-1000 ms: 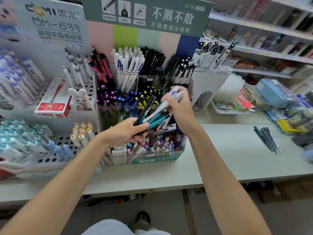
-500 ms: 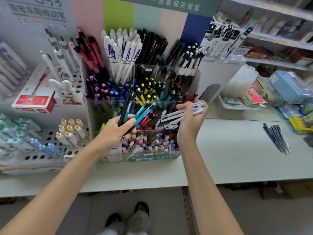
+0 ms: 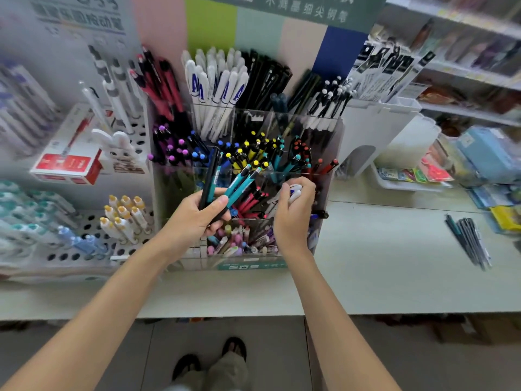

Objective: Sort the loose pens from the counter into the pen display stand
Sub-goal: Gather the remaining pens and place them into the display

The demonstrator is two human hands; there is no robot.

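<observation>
Fingers of the left hand (image 3: 194,218) curl round black and teal pens (image 3: 239,183), in front of the pen display stand (image 3: 248,266). Right of them, fingers of the right hand (image 3: 293,218) grip white pens (image 3: 294,193) over its compartments. Well right, loose pens (image 3: 468,238) lie on the counter (image 3: 380,266).

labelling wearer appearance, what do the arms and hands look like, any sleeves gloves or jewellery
The left forearm and right forearm are bare to the frame edge, no sleeves in view. The left hand and right hand wear no gloves; no watch, bracelet or ring shows.
</observation>
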